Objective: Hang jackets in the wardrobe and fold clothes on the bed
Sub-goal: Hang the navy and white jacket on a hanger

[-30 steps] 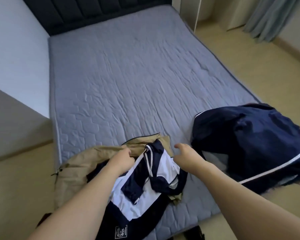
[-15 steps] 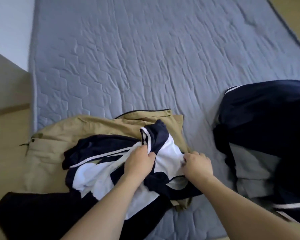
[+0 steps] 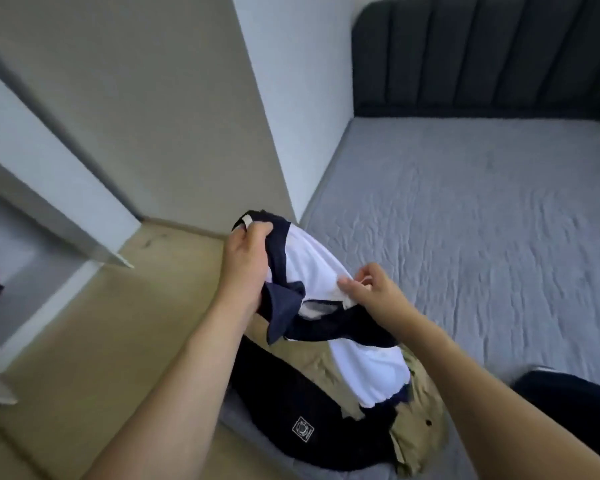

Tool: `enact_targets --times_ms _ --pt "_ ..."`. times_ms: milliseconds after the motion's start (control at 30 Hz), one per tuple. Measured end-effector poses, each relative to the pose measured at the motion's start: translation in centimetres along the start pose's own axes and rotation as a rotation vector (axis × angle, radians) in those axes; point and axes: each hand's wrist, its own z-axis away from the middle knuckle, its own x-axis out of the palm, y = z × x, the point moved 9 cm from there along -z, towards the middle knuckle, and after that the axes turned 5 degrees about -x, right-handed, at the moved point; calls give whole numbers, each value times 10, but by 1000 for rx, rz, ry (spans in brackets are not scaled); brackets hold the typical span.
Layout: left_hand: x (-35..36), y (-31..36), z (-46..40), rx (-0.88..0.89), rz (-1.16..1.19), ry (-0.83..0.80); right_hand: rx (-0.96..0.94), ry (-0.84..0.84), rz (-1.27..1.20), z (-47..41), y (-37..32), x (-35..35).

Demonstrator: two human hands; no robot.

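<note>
Navy-and-white jersey jacket (image 3: pixel 312 268) hangs in the air between your two hands, lifted above the near corner of the grey quilted bed (image 3: pixel 482 220). Your left hand (image 3: pixel 246 261) has its fingers curled tight around the dark collar end, where a small pale tab sticks up just above your knuckles. Your right hand (image 3: pixel 371 289) pinches the white fabric at its edge between thumb and fingertips, with the other fingers loosely bent. The hands are apart, each clamped on the same garment, and the white panel stretches between them while the navy part sags below. Under it, on the bed corner, lies a tan cotton jacket (image 3: pixel 420 424) with a dark button, and across that a black garment with a small square white emblem (image 3: pixel 302 429). Another dark navy garment (image 3: pixel 575 400) rests on the bed just beside your right forearm. A dark padded headboard (image 3: pixel 482 53) stands at the far end of the bed, and a beige floor (image 3: pixel 111 323) runs along the left.
</note>
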Motion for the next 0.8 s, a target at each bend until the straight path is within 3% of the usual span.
enact_targets --times_ms 100,200,400,467,533,600,700,767,800 --pt "-89 77 1 6 95 177 -107 -238 76 -4 -98 39" --pt "-181 131 1 19 194 337 -151 -342 99 -11 -178 75" --pt "-372 178 -13 96 215 583 -158 -294 -534 -34 -313 168" --pt "-424 167 -22 83 324 594 -172 -333 -703 -40 -355 216" --pt "-476 155 -29 55 217 610 -191 -437 -824 -43 -400 272" --pt "-522 145 -44 23 -106 500 -227 -502 -837 -49 -445 330" --pt "-535 98 -52 -205 -645 90 -328 -521 -551 -52 -495 391" --pt "-555 61 -54 -356 -871 -160 -367 -544 -410 -56 -529 442" --pt "-572 52 -62 -385 -903 -193 -371 -573 -379 -57 -545 466"
